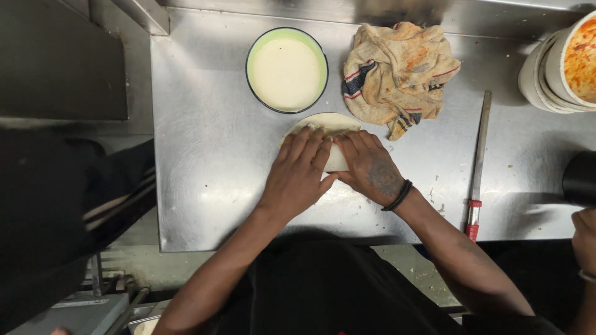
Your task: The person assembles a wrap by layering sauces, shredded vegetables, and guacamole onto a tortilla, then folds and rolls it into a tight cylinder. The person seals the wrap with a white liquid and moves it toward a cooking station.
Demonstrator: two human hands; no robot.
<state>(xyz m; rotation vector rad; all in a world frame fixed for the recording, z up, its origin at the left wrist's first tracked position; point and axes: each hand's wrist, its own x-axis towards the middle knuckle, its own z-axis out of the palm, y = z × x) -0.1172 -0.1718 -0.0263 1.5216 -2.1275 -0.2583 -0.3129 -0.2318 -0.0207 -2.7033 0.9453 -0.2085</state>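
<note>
- Head view, looking straight down on a scuffed, dull-shining stainless-steel counter [205, 161], flecked with crumbs toward its right side.
- Near the middle, a thin, pale round flatbread wrap [329, 124], soft and floury-looking, lying flat; its near part folded over and hidden under both hands, its far rim showing as a smooth arc.
- Left hand [298, 174] spread palm-down, fingers [305, 144] pressed flat on the fold; grip not closed round anything, more a flat press than a grasp, likely to keep the fold from springing back.
- Right hand [372, 167] alongside, touching the left at the thumbs, fingertips tucked against the folded edge; likewise pressing, not clenched. Black beaded wristband [398, 196] on that wrist.
- Just beyond the wrap, toward the far edge, a round green-rimmed bowl of smooth cream-coloured liquid [286, 71], close enough to reach.
- Beside the bowl, a crumpled beige cloth with dark stripes and orange stains [397, 71], bunched, rough-woven.
- Toward the right edge, a long slim steel rod with a red handle [477, 167], lying front to back, well apart from the hands.
- At the far right corner, stacked white round tubs smeared with orange sauce [568, 62].
- Past the near right corner, another person's hand [585, 239], partly out of view.
</note>
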